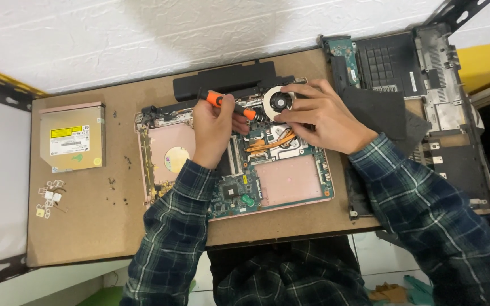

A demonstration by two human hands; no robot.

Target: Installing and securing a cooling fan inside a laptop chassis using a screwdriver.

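Observation:
An opened pink laptop base [290,181] lies on the brown table [86,226], its green circuit board and copper heat pipe [267,141] exposed. My left hand [214,130] grips an orange and black screwdriver [222,102], its tip pointing toward the round cooling fan [279,102]. My right hand [319,113] rests on that fan and holds its edge with the fingertips. Behind the laptop lies a long black battery [228,79].
A silver optical drive [74,137] sits at the left. Small white brackets [51,196] and several loose black screws [117,184] lie near it. A dismantled black laptop shell [443,90] with a dark sheet [372,107] fills the right side.

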